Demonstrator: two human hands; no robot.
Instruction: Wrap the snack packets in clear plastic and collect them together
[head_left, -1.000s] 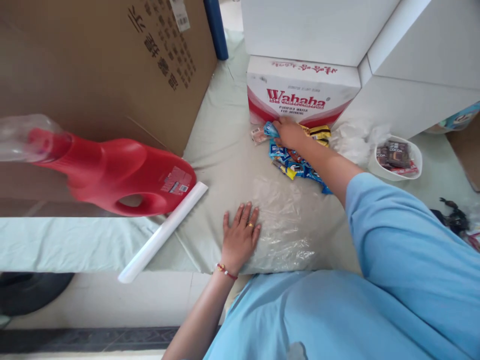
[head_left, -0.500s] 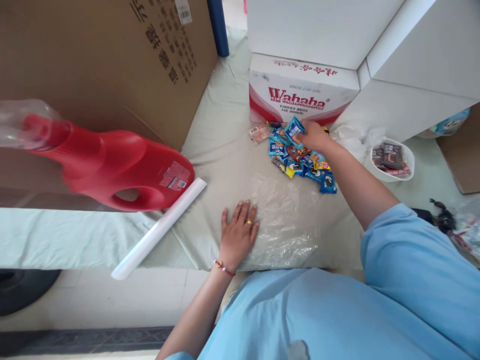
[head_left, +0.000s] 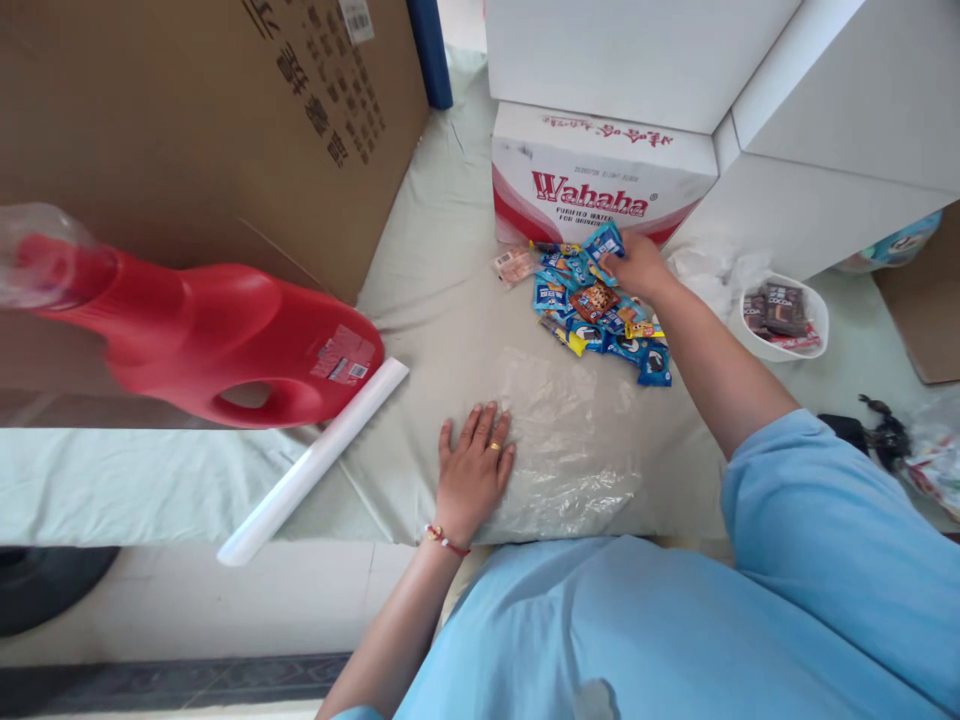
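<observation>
My right hand (head_left: pixel 637 266) pinches a blue snack packet (head_left: pixel 603 246) above the far right side of a heap of wrapped snacks (head_left: pixel 592 300). Most wrappers in the heap are blue; a brown one lies in the middle and some have yellow parts. A pinkish packet (head_left: pixel 514 266) sits at the heap's left edge. Flat on the pale cloth (head_left: pixel 442 300), my left hand (head_left: pixel 474 470) rests with fingers spread, holding nothing. Beside its fingertips a clear plastic bag (head_left: pixel 566 450) is laid out flat.
Behind the heap stands a white and red Wahaha carton (head_left: pixel 600 170). A white bowl (head_left: pixel 823 325) with dark cocoa packets is at right. On the left are a large red jug (head_left: pixel 225 320), a white tube (head_left: pixel 315 460) and a big brown cardboard box (head_left: pixel 187 130).
My right hand has shifted slightly right and away from me with the blue packet, which is turned differently. The brown wrapper shows more fully. My left hand stays in place.
</observation>
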